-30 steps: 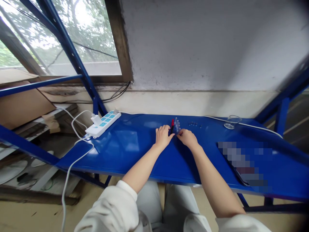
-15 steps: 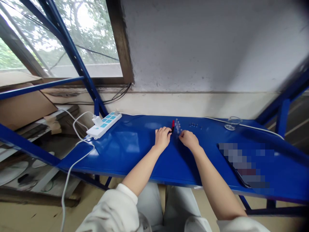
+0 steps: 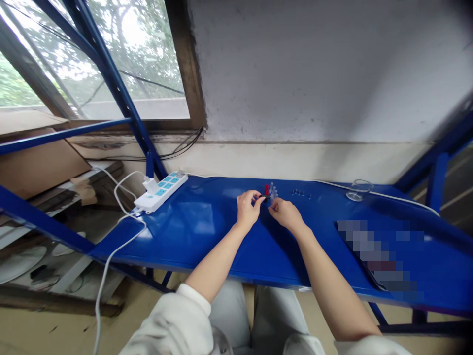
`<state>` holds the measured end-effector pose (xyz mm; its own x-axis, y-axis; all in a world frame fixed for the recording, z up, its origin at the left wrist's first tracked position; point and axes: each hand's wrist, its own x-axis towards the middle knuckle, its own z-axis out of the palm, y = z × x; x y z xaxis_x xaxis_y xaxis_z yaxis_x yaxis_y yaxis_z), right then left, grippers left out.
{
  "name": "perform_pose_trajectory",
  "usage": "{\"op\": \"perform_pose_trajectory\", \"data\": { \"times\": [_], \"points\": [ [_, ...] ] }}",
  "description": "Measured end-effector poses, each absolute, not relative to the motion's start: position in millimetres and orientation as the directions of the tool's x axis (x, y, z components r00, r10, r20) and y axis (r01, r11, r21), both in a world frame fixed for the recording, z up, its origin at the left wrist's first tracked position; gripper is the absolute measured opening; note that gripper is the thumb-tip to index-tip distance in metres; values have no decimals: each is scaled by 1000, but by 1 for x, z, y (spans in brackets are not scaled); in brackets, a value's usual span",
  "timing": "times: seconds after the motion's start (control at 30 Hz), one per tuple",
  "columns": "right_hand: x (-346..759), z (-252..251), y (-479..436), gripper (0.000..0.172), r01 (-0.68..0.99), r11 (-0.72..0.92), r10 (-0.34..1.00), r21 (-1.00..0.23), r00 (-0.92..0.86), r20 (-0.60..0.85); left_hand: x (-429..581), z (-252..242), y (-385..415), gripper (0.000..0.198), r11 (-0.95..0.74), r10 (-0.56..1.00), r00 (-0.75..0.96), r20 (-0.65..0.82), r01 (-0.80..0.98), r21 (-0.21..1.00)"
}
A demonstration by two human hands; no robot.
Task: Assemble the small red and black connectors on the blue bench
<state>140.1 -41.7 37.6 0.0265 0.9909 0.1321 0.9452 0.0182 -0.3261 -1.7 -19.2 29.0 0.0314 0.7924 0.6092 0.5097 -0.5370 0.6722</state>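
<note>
Both my hands meet at the back middle of the blue metal shelf. My left hand is closed, its fingertips pinching a small dark part with a red end. My right hand is curled beside it, its fingertips at a small cluster of clear upright pieces; what it grips is too small to make out. The two hands almost touch.
A row of tiny dark parts lies just right of the hands. A clear glass dish and a white cable run at the back right. A white power strip sits at the left. A blurred flat item lies at the right.
My left hand has lifted slightly and turned, its fingers now pinching the red-ended part. My right hand stays by the clear pieces. The view shifted a little.
</note>
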Motion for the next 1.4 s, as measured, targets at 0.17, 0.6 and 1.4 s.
{"op": "perform_pose_trajectory", "data": {
  "times": [0.17, 0.6, 1.4],
  "points": [
    [140, 38, -41, 13, 947, 47, 989, -318, 0, 147, -2, 29, -20, 11, -533, 793, 12, 609, 496, 685],
    [138, 37, -42, 12, 937, 66, 985, -342, -6, 173, -1, 27, -21, 10, -521, 799, -52, 599, 436, 733],
    [138, 39, -43, 14, 901, 124, 935, -416, 35, 354, -2, 31, -27, 26, -694, 698, 176, 695, 405, 595]
  ]
}}
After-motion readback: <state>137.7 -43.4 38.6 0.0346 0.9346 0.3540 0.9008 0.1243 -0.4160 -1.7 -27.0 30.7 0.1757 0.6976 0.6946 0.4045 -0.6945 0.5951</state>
